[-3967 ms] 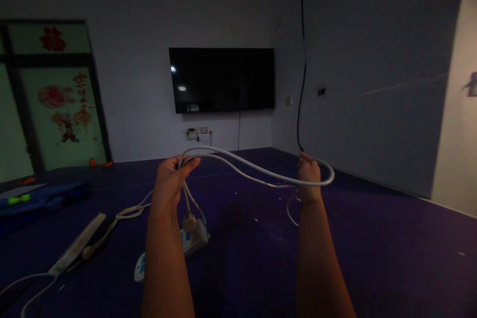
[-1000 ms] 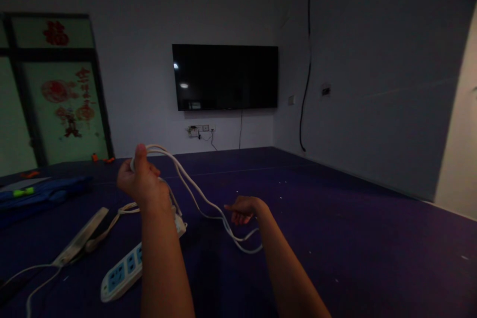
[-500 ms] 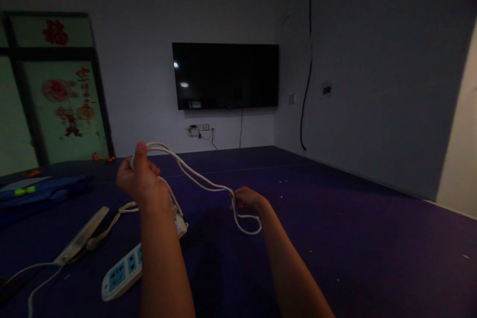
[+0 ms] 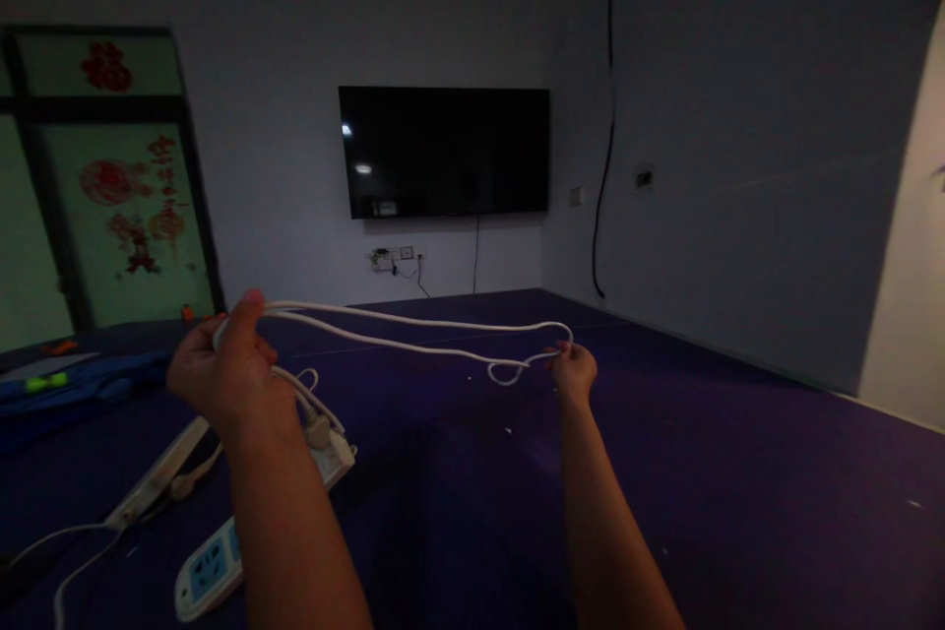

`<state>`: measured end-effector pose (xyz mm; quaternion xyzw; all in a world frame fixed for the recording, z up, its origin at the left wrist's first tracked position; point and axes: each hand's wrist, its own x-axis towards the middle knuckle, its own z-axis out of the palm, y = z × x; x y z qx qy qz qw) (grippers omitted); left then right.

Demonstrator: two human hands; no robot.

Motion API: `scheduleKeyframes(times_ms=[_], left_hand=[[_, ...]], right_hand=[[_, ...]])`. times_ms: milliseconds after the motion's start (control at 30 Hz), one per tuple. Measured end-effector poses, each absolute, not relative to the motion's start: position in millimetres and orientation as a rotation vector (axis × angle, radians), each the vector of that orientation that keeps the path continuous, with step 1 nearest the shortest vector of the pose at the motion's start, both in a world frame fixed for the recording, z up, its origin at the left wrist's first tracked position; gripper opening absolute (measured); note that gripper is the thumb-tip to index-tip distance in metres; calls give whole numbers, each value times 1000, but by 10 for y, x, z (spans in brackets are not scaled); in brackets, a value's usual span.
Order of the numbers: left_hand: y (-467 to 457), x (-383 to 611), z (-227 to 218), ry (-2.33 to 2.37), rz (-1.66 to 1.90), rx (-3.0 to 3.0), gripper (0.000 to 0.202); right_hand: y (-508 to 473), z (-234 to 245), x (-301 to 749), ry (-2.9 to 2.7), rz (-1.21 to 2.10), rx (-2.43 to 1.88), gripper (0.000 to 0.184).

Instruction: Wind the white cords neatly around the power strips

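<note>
A white power cord [image 4: 399, 319] runs doubled between my hands, drawn nearly straight above the purple surface. My left hand [image 4: 228, 364] is closed round one end of the doubled cord, thumb up. On the other side, my right hand [image 4: 574, 369] pinches the bend of the cord, and a small loop hangs just left of its fingers. Below my left forearm lies a white power strip [image 4: 336, 458] with blue socket faces, partly hidden by the arm. A plug sits at the strip's far end, with cord rising from it toward my left hand.
A second white power strip [image 4: 158, 474] with its cord lies at the left. Beyond it are blue cloth [image 4: 103, 382] with a bright green item [image 4: 45, 381] and small orange pieces [image 4: 59, 347]. A television [image 4: 447, 153] hangs on the far wall; a black cable [image 4: 606, 167] dangles at right.
My right hand has moved right and up, pulling the slack cord nearly straight. My left hand has shifted left and slightly down. The nearer power strip appears lower and farther left.
</note>
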<state>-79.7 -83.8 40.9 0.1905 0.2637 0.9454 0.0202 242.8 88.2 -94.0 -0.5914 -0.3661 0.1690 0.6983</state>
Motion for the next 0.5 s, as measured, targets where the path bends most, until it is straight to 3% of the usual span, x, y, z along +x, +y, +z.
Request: scheduleKeyframes(times_ms=[200, 500], left_hand=[[-819, -796, 391, 903, 2948, 535, 36], [-746, -796, 359, 918, 2914, 650, 35]], right_hand=[[745, -890, 2483, -613, 312, -1365, 19], [782, -746, 2487, -739, 784, -1067, 20]])
